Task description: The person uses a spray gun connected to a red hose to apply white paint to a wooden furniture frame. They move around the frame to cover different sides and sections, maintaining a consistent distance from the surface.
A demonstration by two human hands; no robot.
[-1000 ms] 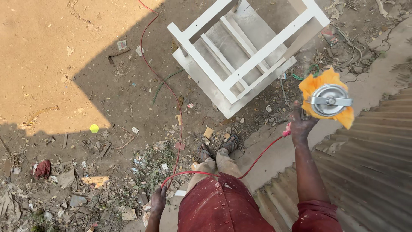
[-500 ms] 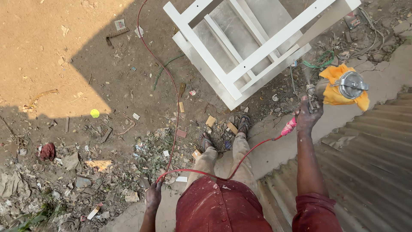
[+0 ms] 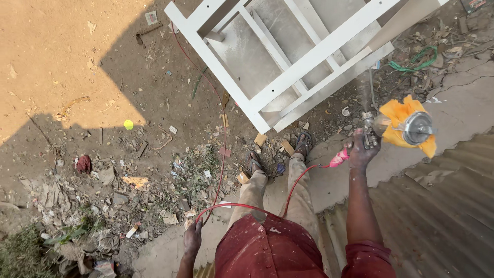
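My right hand (image 3: 362,151) grips a spray gun (image 3: 371,128) with a metal cup (image 3: 416,128) wrapped in yellow cloth, its nozzle pointed toward a white wooden furniture frame (image 3: 288,62) lying tilted on the dirt. A thin red air hose (image 3: 222,149) runs from the gun's pink fitting across my legs to my left hand (image 3: 193,237), which holds a loop of it low by my hip. I stand in sandals just below the frame's near corner.
Corrugated metal sheeting (image 3: 432,216) lies at the right. Rubble, litter and wood scraps (image 3: 154,180) cover the ground at the left, with a small yellow ball (image 3: 128,124) and a green cord (image 3: 417,64) near the frame.
The view has shifted closer to the frame. My right hand with the spray gun has swung slightly left and lower, still aimed at the frame. My left hand keeps hold of the hose.
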